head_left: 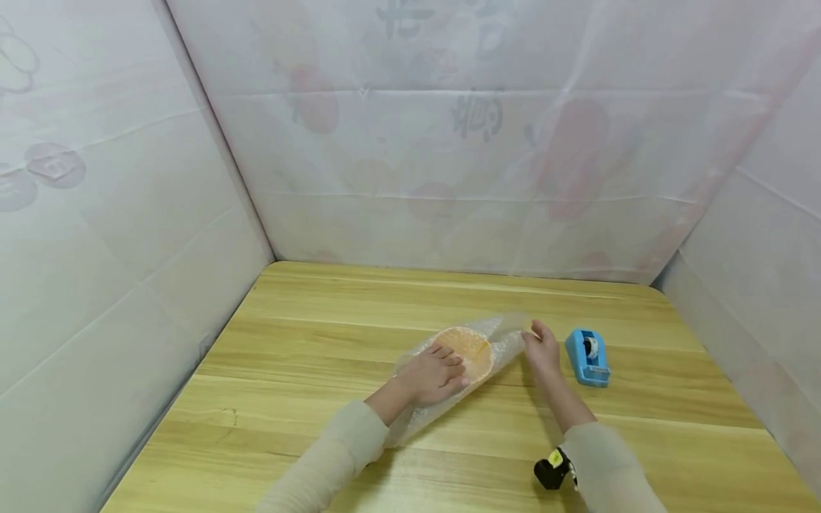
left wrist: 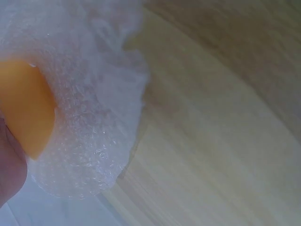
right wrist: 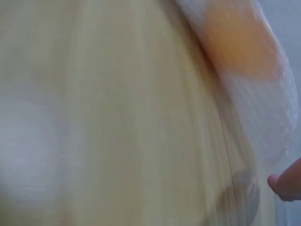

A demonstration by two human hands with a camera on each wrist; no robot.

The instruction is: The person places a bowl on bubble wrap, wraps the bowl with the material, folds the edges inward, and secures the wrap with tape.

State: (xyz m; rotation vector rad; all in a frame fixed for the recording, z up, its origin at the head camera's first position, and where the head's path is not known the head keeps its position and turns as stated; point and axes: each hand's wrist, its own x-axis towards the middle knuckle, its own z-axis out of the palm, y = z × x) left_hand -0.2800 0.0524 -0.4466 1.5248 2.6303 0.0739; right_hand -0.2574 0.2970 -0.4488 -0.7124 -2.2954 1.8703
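A sheet of bubble wrap (head_left: 410,422) lies slantwise on the table, with a round orange dish (head_left: 473,347) on it and partly covered. My left hand (head_left: 428,375) rests flat on the dish, fingers spread towards its far rim. In the left wrist view the orange dish (left wrist: 28,103) shows a curved edge against the bubble wrap (left wrist: 94,127). At the wrap's far right end is my right hand (head_left: 544,347), thumb and fingers right at its edge. The right wrist view shows a fingertip of the right hand (right wrist: 288,182) just below the end of the bubble wrap (right wrist: 263,113).
A blue tape dispenser (head_left: 588,358) with a roll in it stands to the right of my right hand. The wooden table (head_left: 288,335) is bounded by pale cloth walls (head_left: 398,157) at the back and sides. A black wrist device (head_left: 551,470) shows beside the right sleeve.
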